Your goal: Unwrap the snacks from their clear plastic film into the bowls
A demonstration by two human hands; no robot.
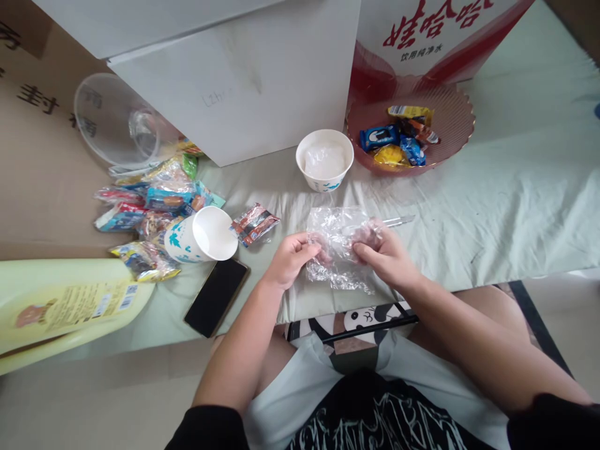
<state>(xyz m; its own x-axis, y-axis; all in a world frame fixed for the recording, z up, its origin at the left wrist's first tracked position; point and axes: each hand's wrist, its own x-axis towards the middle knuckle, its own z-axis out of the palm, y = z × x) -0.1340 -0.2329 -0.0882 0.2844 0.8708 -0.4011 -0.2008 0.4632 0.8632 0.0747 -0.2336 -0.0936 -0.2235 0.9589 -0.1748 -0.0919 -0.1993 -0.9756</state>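
A crinkled clear plastic bag [338, 250] is stretched between my two hands just above the cloth-covered surface. My left hand [296, 257] pinches its left side, thumb on top. On the opposite side, my right hand [385, 255] grips the film, with some fingers seen through the plastic. Just beyond my right hand lies a thin utility knife [398, 220], partly hidden by that hand and the bag. A paper bowl [325, 160] with crumpled clear plastic inside stands behind the bag. To the left is a small reddish-brown snack packet [255, 224].
A pink ribbed bowl [457, 134] holds several wrapped snacks at the back right. On the left are a tipped paper cup [187, 240], a black phone [218, 297], a pile of snack packets [159, 194], a clear plastic tub [100, 119] and a yellow bottle [70, 306]. White boxes [262, 75] stand behind.
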